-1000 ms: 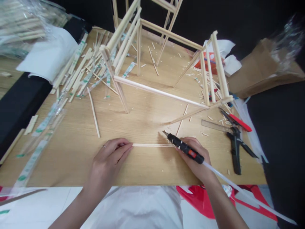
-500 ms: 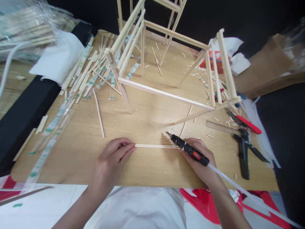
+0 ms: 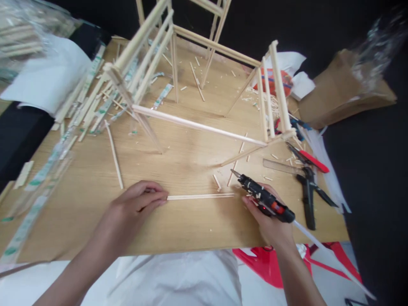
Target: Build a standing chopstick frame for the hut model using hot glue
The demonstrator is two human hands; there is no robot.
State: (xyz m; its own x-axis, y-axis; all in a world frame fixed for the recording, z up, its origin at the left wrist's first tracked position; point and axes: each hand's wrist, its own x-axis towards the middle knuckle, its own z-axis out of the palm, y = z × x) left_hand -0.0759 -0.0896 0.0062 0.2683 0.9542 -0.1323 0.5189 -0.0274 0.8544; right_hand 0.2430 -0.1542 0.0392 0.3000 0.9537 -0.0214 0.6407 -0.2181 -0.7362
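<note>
A pair of thin wooden sticks (image 3: pixel 200 196) lies side by side near the table's front edge. My left hand (image 3: pixel 140 202) pinches their left end, fingers closed. In my right hand (image 3: pixel 270 216) is a black hot glue gun (image 3: pixel 263 195), its nozzle pointing up and left and a long clear glue stick (image 3: pixel 325 250) trailing from its back. The gun is apart from the sticks' right end. Beyond both hands stands a frame of wooden sticks (image 3: pixel 197 125) on slender legs. A short stick piece (image 3: pixel 217 182) lies behind the pair.
Loose sticks and green-marked wrappers (image 3: pixel 95 102) cover the left side. At the right lie red-handled pliers (image 3: pixel 314 161), a black-handled cutter (image 3: pixel 307 199) and spare glue sticks (image 3: pixel 321 165). A brown cardboard box (image 3: pixel 331 93) stands behind them. One single stick (image 3: pixel 114 155) lies left of the frame.
My right hand has come away from the sticks' right end, moving right with the glue gun. My left hand still pinches the left end. The view has shifted.
</note>
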